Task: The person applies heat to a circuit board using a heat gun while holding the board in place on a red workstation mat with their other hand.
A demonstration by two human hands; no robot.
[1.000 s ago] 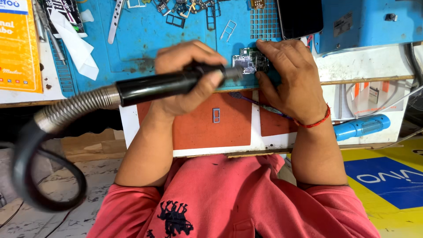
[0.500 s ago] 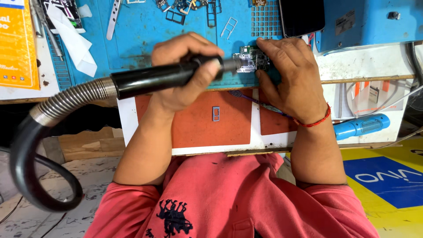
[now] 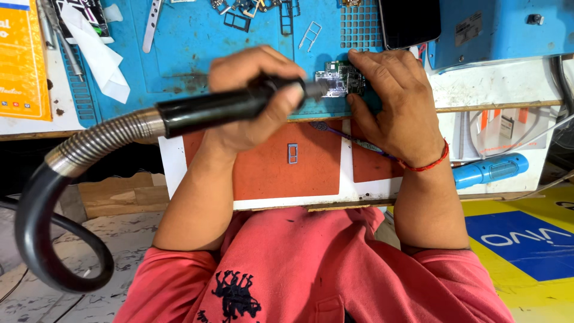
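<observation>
Black hot-air handpiece (image 3: 221,109) is sitting clenched in the left hand (image 3: 251,98), fingers wrapping the barrel, nozzle tip pointing right and ending just beside the small circuit board (image 3: 339,79). Tip is slightly blurred, so can't tell if it's touching the board. Ribbed metal hose (image 3: 101,140) is running left off the handpiece, then turning into a black hose (image 3: 36,239) looping down near the floor on the left.

Right hand (image 3: 394,107) is pressing down on the board's right edge, fingertips (image 3: 359,60) spread around it, pinning it rather than gripping. Red thread band (image 3: 426,164) is sitting on that wrist. A thin purple wire (image 3: 341,134) is showing under the palm.

Board is lying on the blue work mat (image 3: 191,54), near its near edge, right of centre.

Farther out on the mat: loose metal frames and shields (image 3: 311,36) scattering along the far side, a dark phone (image 3: 409,21) lying far right of the board, a white tissue (image 3: 98,54) and tweezers (image 3: 150,27) lying far left. Orange card (image 3: 24,60) is sitting at the far-left corner.

Nearer: orange-brown pad with white border (image 3: 269,167) is lying under both forearms, a small rectangular metal frame (image 3: 292,153) resting on it. Blue cylindrical tool (image 3: 490,169) is lying right of the right wrist. Red sweatshirt (image 3: 311,269) is filling the near edge.
</observation>
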